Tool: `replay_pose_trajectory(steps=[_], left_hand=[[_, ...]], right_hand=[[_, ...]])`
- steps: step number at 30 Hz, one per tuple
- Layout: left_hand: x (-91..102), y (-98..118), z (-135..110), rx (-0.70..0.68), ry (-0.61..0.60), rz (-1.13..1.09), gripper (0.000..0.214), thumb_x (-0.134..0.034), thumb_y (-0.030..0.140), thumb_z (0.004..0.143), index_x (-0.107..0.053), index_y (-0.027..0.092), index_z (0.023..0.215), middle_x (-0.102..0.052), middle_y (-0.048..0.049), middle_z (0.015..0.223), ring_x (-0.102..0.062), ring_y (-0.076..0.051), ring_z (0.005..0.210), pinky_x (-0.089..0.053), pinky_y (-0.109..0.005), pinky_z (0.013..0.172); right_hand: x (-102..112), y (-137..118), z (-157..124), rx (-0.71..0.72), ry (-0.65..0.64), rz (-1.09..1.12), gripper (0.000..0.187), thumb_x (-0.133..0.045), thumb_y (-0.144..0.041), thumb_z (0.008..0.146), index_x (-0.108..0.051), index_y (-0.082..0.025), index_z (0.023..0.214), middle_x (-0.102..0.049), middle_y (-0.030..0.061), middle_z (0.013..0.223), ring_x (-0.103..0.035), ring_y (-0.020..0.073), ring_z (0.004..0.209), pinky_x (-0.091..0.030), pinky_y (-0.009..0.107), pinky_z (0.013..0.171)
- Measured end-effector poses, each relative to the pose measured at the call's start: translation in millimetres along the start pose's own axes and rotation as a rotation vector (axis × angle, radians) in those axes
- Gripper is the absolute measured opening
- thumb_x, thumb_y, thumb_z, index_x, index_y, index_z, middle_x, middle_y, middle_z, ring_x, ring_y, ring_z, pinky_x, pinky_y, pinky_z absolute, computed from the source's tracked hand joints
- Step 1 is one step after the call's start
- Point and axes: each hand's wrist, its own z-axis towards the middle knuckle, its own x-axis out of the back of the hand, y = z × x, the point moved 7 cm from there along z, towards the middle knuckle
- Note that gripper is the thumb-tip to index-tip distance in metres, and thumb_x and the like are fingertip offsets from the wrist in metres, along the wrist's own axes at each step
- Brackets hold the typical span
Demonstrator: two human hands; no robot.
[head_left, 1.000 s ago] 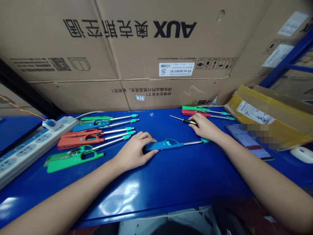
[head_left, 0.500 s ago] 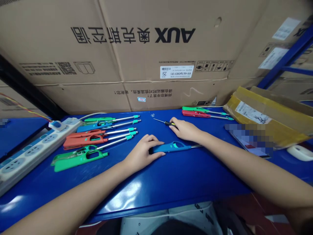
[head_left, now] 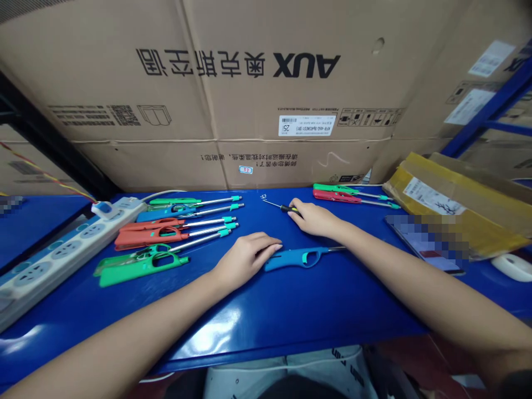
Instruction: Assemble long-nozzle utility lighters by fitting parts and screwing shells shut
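Observation:
A blue long-necked lighter [head_left: 291, 258] lies across the middle of the table, its trigger loop toward the near edge. My left hand [head_left: 248, 256] is at its butt end, thumb and fingers closed together there; the exact contact is partly hidden. My right hand [head_left: 311, 216] grips a small screwdriver [head_left: 290, 210] by its black and yellow handle. Its thin shaft points left, with the tip at a little cluster of small pale bits [head_left: 263, 197], probably screws. Part of the lighter's metal tube runs under my right forearm.
Several green, blue and orange-red lighters [head_left: 152, 238] lie at left beside a white power strip [head_left: 66, 249]. Green and red lighters [head_left: 336, 196] rest at back right. A yellow-taped carton [head_left: 457, 221], a phone-like device [head_left: 409, 238] and a white mouse [head_left: 513, 267] are at right.
The blue lighter has been turned over, so its trigger loop now faces the near edge. My left fingers have drawn together. The screwdriver tip has come to the small pale bits.

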Motion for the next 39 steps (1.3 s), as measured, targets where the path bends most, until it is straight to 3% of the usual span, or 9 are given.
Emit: replay_pose_trajectory(steps=[5,8,11,16,21,24,29,34,39], left_hand=[[2.4,0.6,-2.4,0.048,-0.069,0.058,0.039,-0.07,0.045,0.089,-0.072,0.018,0.117,-0.07,-0.0097,0.108,-0.068,-0.023,0.098,-0.056,-0.036,0.089],[-2.3,0.9,-4.8,0.071,-0.147,0.047,0.035,-0.071,0.041,0.087,-0.074,0.018,0.113,-0.068,-0.0084,0.1,-0.066,-0.023,0.092,-0.056,-0.037,0.085],[-7.2,-0.8,-5.9,0.111,-0.166,0.024,0.031,-0.069,0.039,0.09,-0.075,0.018,0.112,-0.064,-0.0066,0.093,-0.064,-0.021,0.086,-0.055,-0.035,0.079],[-16.9,5.2,-5.4,0.067,-0.17,0.037,0.035,-0.07,0.038,0.09,-0.074,0.018,0.118,-0.063,-0.0063,0.091,-0.061,-0.021,0.087,-0.052,-0.039,0.085],[-24.5,11.3,-3.8,0.053,-0.146,0.052,0.037,-0.071,0.041,0.09,-0.074,0.019,0.12,-0.064,-0.0069,0.093,-0.06,-0.022,0.088,-0.049,-0.043,0.086],[-25.1,12.6,-2.4,0.055,-0.121,0.038,0.041,-0.073,0.046,0.087,-0.074,0.019,0.119,-0.066,-0.0075,0.095,-0.06,-0.023,0.089,-0.049,-0.041,0.083],[-21.4,10.5,-1.1,0.105,-0.123,-0.095,0.05,-0.081,0.049,0.078,-0.074,0.021,0.119,-0.07,-0.0065,0.098,-0.063,-0.023,0.092,-0.051,-0.039,0.086],[-22.2,14.3,-2.6,0.053,-0.166,-0.053,0.032,-0.078,0.04,0.083,-0.077,0.023,0.111,-0.068,-0.0051,0.092,-0.061,-0.021,0.085,-0.05,-0.038,0.082],[-10.7,11.4,-1.9,0.091,-0.009,-0.131,0.05,-0.083,0.049,0.076,-0.074,0.023,0.117,-0.072,-0.0081,0.105,-0.063,-0.024,0.096,-0.052,-0.04,0.088]], right_hand=[[9.3,1.6,-18.2,-0.001,0.058,0.058,0.026,-0.039,-0.033,0.104,-0.051,-0.019,0.122,-0.072,0.0123,0.112,-0.069,0.0257,0.094,-0.042,0.028,0.066],[17.7,2.1,-37.3,0.002,0.114,0.139,0.026,-0.042,-0.034,0.102,-0.053,-0.02,0.121,-0.072,0.0078,0.098,-0.066,0.0216,0.079,-0.039,0.027,0.062],[27.4,0.7,-54.9,0.016,0.192,0.348,0.022,-0.049,-0.037,0.098,-0.059,-0.022,0.111,-0.065,0.0,0.075,-0.055,0.0159,0.06,-0.035,0.025,0.054],[56.6,-8.2,-74.7,0.076,0.428,0.777,0.017,-0.062,-0.033,0.087,-0.063,-0.02,0.098,-0.058,-0.0031,0.071,-0.047,0.0103,0.056,-0.036,0.023,0.052],[66.5,-18.2,-76.7,0.02,0.362,1.25,0.017,-0.066,-0.034,0.083,-0.067,-0.019,0.092,-0.039,-0.0095,0.047,-0.032,0.0077,0.039,-0.025,0.022,0.04],[69.6,-20.3,-76.1,0.065,0.425,1.382,0.02,-0.07,-0.036,0.083,-0.07,-0.016,0.082,-0.037,-0.0091,0.044,-0.03,0.0057,0.037,-0.021,0.022,0.038],[56.1,-4.8,-74.5,0.086,0.66,1.449,0.03,-0.075,-0.046,0.081,-0.069,-0.018,0.074,-0.036,-0.0093,0.045,-0.029,0.0041,0.037,-0.023,0.02,0.036],[32.0,7.7,-68.0,-0.021,0.669,1.525,0.038,-0.072,-0.05,0.083,-0.063,-0.018,0.065,-0.038,-0.0077,0.047,-0.032,0.0046,0.037,-0.024,0.019,0.034],[23.3,10.0,-66.1,-0.104,0.656,1.553,0.041,-0.069,-0.053,0.085,-0.059,-0.018,0.064,-0.033,-0.0091,0.044,-0.031,0.0051,0.037,-0.024,0.018,0.034]])
